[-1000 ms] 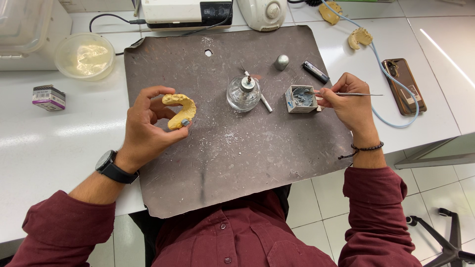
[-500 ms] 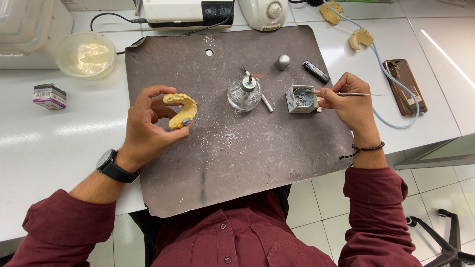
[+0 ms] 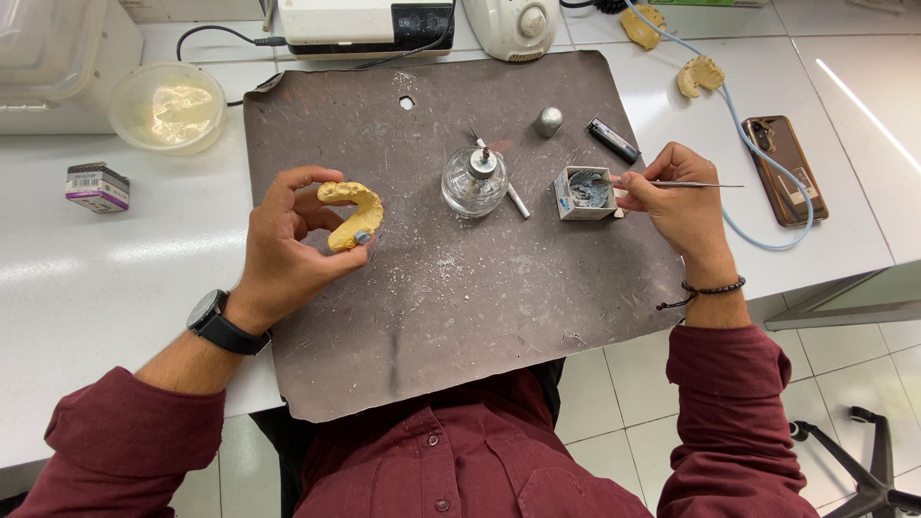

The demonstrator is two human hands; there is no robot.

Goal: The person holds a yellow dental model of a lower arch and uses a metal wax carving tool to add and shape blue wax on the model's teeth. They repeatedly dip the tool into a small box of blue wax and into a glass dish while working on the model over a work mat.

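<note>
left hand [image 3: 283, 249] grips one yellow dental cast [image 3: 351, 213]; right hand [image 3: 676, 197] pinches one metal instrument [image 3: 686, 184] over one small box [image 3: 584, 193].

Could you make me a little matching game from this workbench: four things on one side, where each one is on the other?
Things:
1. yellow dental cast
2. thin metal tool
3. glass burner
4. phone

Places:
A. on the white table, right of the mat
B. in the right hand, tip in the small square box
C. held in the left hand
D. middle of the dark mat

Pairs: 1-C, 2-B, 3-D, 4-A
</note>
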